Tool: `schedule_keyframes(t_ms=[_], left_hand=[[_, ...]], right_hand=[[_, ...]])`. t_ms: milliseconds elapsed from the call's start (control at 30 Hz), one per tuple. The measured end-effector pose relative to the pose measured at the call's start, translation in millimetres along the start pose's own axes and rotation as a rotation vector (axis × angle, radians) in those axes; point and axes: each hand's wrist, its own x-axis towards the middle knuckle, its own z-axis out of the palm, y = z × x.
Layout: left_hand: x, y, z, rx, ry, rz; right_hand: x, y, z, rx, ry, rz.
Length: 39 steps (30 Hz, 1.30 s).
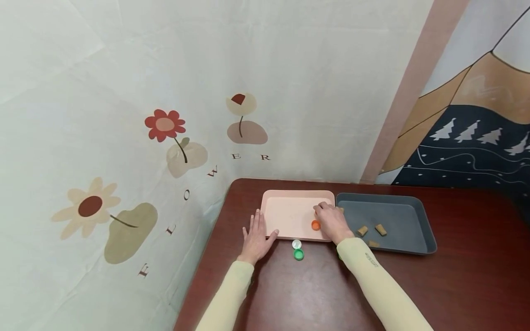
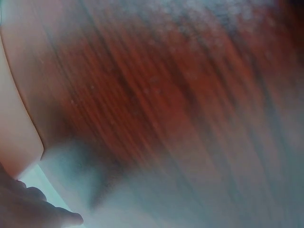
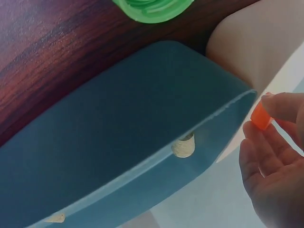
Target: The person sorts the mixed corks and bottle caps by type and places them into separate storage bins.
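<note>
A pink tray (image 1: 290,207) lies on the table with an orange bottle cap (image 1: 316,225) inside it. My left hand (image 1: 254,241) rests at its front left corner, fingers extended; the left wrist view catches only part of that hand (image 2: 33,206) beside the tray's wall (image 2: 16,128). Over the right side of the pink tray, my right hand (image 1: 332,223) pinches another orange cap (image 3: 261,116) between thumb and fingers, seen best in the right wrist view. In the head view that held cap is mostly covered by the fingers.
Against the pink tray's right side stands a dark grey tray (image 1: 397,211) holding several cork pieces (image 1: 381,230). A white cap (image 1: 296,244) and a green cap (image 1: 298,254) lie on the table in front. Another green cap (image 3: 154,9) sits near the grey tray. Printed cloth hangs behind.
</note>
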Motion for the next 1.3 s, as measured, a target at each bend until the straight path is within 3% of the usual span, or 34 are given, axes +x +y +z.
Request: schedule_keyframes(t_ms=[700, 967, 1300], left_hand=[[-0.2, 3.9, -0.5, -0.010, -0.004, 0.003], [-0.7, 1.9, -2.4, -0.018, 0.001, 0.007], [1.2, -0.2, 0.4, -0.028, 0.007, 0.011]], right_hand=[[0.7, 3.0, 6.6, -0.058, -0.105, -0.002], [-8.7, 7.3, -6.5, -0.028, -0.024, 0.018], [-46.9, 20.7, -16.2, 0.129, 0.215, 0.115]])
